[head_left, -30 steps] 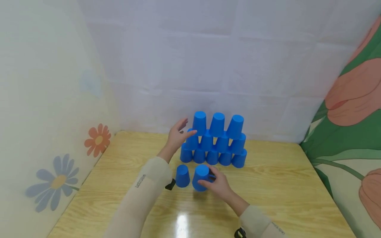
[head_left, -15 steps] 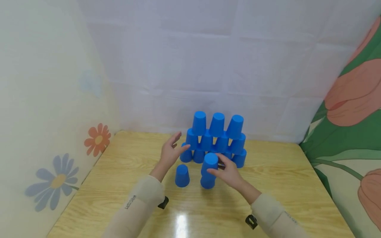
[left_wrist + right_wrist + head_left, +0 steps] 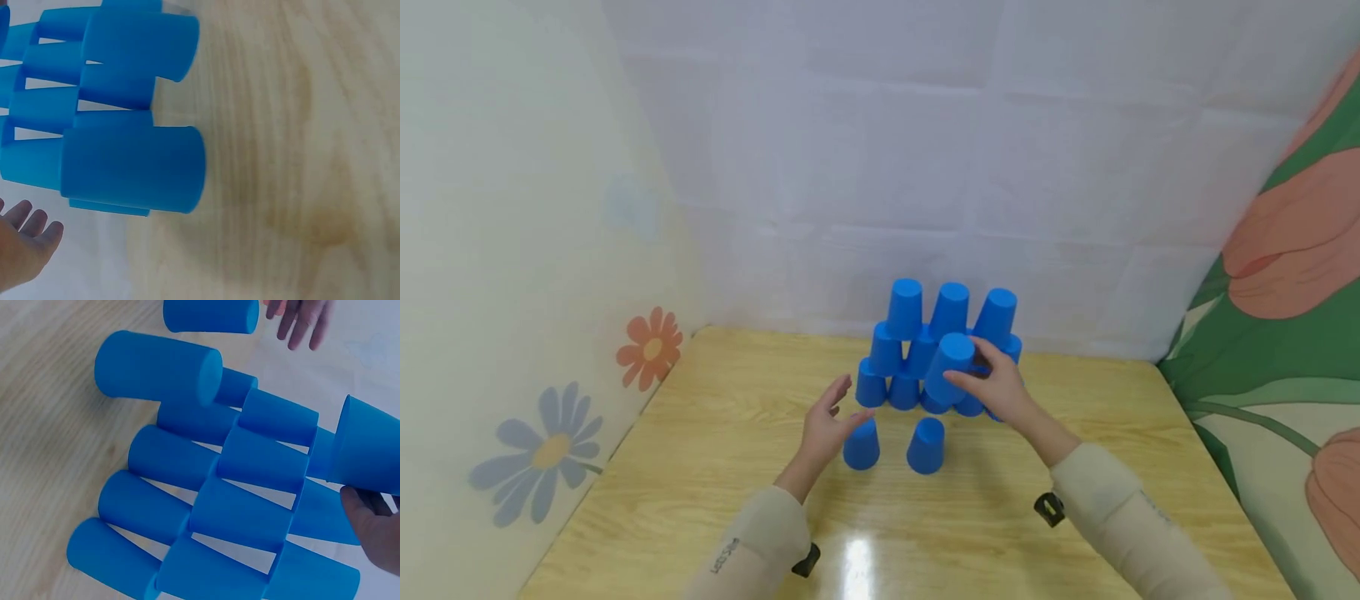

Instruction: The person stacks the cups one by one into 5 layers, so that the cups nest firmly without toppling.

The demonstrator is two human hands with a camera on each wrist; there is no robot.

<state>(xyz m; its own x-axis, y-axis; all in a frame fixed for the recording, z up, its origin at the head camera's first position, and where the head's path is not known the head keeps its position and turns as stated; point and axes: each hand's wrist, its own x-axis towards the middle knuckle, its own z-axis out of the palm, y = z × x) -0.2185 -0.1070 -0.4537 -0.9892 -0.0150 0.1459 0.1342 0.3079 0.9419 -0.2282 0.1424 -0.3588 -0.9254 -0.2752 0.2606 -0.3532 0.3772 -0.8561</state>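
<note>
My right hand (image 3: 1007,400) pinches an upside-down blue cup (image 3: 947,371) between thumb and fingers, lifted in front of a cup stack (image 3: 906,312). The same held cup (image 3: 369,450) is at the right edge of the right wrist view. Two more inverted blue cups stand on the table nearer me: a left cup (image 3: 861,452) and a right cup (image 3: 927,447). Beside the left cup hovers my left hand (image 3: 822,433), fingers apart and holding nothing. It overlaps that cup's upper edge in the head view; touching or not, I cannot tell.
The stack of inverted cups has three levels, three cups on top; the held cup hides part of its right side. Behind the wooden table (image 3: 737,400) hangs a white cloth (image 3: 850,167). Walls with painted flowers flank both sides.
My right hand has raised the cup from the near row and carried it up and right toward the stack, uncovering a cup left standing. My left hand has drawn back, down from the stack.
</note>
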